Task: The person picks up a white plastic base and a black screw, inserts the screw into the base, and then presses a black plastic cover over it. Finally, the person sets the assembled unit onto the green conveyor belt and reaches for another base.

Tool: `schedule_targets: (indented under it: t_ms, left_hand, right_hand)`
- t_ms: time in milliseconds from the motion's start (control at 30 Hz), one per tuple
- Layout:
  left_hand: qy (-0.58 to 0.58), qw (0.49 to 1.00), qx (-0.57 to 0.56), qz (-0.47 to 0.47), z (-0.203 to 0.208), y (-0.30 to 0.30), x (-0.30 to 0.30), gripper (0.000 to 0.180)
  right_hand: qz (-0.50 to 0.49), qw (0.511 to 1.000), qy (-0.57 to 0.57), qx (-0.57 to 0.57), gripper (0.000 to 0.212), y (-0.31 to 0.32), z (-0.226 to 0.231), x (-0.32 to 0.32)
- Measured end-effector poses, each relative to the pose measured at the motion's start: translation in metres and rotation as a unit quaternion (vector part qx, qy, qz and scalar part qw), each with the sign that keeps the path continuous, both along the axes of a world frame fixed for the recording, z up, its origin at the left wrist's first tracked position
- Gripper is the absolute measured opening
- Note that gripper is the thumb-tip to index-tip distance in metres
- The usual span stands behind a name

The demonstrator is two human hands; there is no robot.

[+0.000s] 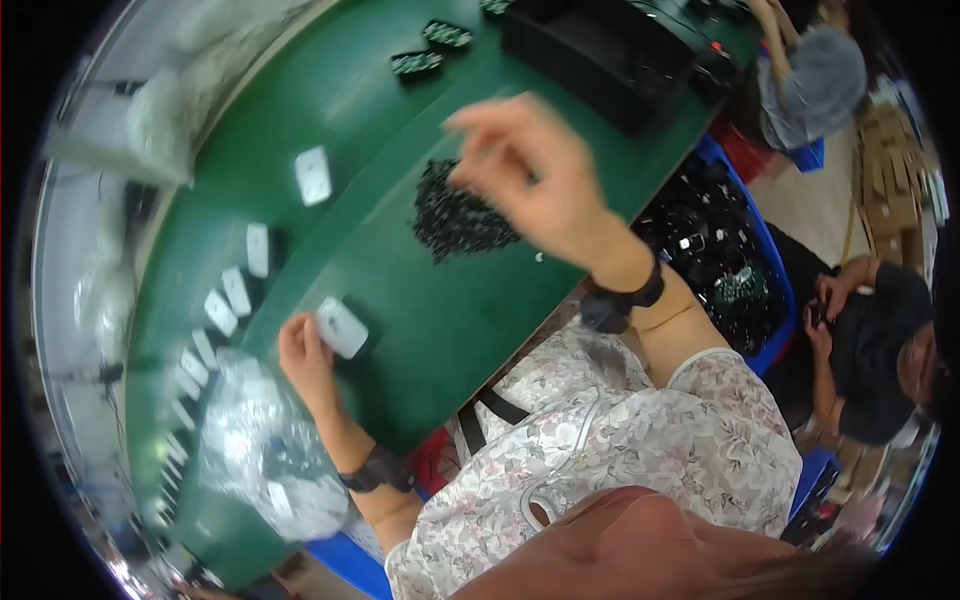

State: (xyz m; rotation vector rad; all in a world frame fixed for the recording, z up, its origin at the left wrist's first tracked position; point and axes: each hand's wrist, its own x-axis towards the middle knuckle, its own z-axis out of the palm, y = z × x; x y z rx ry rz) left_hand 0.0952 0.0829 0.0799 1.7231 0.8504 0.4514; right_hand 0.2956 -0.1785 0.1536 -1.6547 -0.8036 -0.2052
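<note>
My left hand (307,362) is closed on the edge of a white rectangular plastic case (342,328) with rounded corners. A small dark mark shows in the middle of the case, which is just over the green table (400,370). Farther right, my right hand (530,180) is raised above a heap of small black parts (450,220). Motion blurs it, but its fingers look apart, one stretched to the left, and I make out nothing between them. Part of the heap is hidden behind this hand.
Similar white cases (313,176) stretch along the table's left side in a row. Clear plastic bags (260,440) lie nearby. Circuit boards (416,64) and a black bin (600,55) occupy the far side. Right of the table, a blue crate (778,290) holds black parts; two people sit nearby.
</note>
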Motion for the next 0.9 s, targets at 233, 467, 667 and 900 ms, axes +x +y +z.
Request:
schedule_targets:
  t_ms: [233,467,667,900]
  left_hand:
    - [0.076,0.96,0.265,-0.05,-0.02,0.031,0.008,0.013]
    - [0.132,0.926,0.354,-0.018,-0.006,0.01,0.003,0.029]
    - [0.209,0.882,0.419,-0.046,0.004,-0.022,-0.002,0.047]
    - [0.138,0.818,0.552,-0.078,-0.002,-0.042,0.001,0.059]
  right_hand:
    - [-0.502,0.831,-0.063,-0.229,0.029,-0.243,-0.063,0.141]
    - [-0.516,0.805,-0.032,-0.29,0.06,-0.272,-0.11,0.188]
    - [-0.504,0.831,0.038,-0.234,0.044,-0.274,-0.119,0.194]
    - [-0.462,0.845,-0.032,-0.268,0.045,-0.266,-0.122,0.151]
